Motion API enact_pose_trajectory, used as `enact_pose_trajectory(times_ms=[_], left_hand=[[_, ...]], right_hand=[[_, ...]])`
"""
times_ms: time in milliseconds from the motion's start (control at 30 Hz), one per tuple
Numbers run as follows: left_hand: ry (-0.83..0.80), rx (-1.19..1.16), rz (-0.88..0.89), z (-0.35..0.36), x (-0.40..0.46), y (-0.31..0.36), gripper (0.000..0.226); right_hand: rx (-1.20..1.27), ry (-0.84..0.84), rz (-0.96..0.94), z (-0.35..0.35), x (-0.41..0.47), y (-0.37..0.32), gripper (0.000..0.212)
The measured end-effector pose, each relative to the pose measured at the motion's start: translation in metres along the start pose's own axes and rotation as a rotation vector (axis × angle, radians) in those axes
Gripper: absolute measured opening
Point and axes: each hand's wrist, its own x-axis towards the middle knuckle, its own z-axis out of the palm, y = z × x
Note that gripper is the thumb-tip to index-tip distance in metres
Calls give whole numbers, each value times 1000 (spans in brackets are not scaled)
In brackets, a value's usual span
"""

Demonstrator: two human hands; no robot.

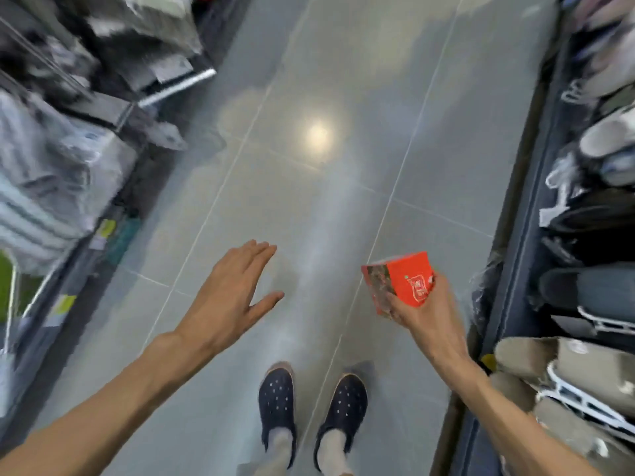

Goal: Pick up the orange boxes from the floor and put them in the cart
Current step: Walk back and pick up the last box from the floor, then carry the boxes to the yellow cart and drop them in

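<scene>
Here, a grey tiled floor [309,187] is seen running as an aisle from the bottom edge of the view to the top, and a bright light spot is reflected near its middle. Along the left edge of the aisle, shelving [68,139] is stacked with folded goods in clear wrap, badly blurred. Along the right edge, a dark rack [515,235] is filled with slippers [604,139] in pale and dark tones. At the far left edge of the view a green patch behind a pale bar is glimpsed; what it belongs to cannot be told.

At the bottom of the aisle, 2 dark perforated clogs [278,407] are worn over pale socks, toes pointed up the aisle.

The left hand [233,286] is held out above the floor with its fingers straight and together and the thumb spread; nothing is held in it. The right hand [426,310] is raised near the rack, and 1 orange box [409,280] is gripped in it from below, fingers curled against the printed side face and thumb laid on the orange face. The box is held tilted, clear of the floor and just beside the right rack's edge.
</scene>
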Motion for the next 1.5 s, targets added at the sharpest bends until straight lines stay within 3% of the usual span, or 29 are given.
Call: enact_pose_trajectory(times_ms=[267, 467, 633, 833, 967, 1100, 1300, 1400, 1500], left_hand=[[332, 54, -92, -268, -101, 29, 73], [543, 165, -242, -428, -244, 25, 73], [666, 223, -481, -491, -380, 20, 77], [796, 262, -818, -491, -531, 35, 74], [889, 249, -1067, -456, -630, 68, 74], [973, 272, -1365, -413, -718, 135, 75], [1076, 269, -1751, -350, -825, 256, 75], [1091, 281, -1909, -321, -877, 307, 75], [1102, 303, -2037, -292, -932, 349, 74]], right_hand=[[-157, -101, -588, -137, -92, -285, 65], [-298, -174, -957, -182, -216, -470, 89], [-364, -332, -1247, -171, -322, -585, 100], [-453, -555, -1644, -109, -453, -678, 88], [-497, -762, -1899, -49, -555, -699, 87], [-515, -934, -2147, -9, -668, -678, 89], [-454, -1275, -2427, 3, -845, -597, 77], [-484, -1415, -2510, 3, -929, -543, 93], [-464, -1529, -2588, 2, -1010, -493, 95]])
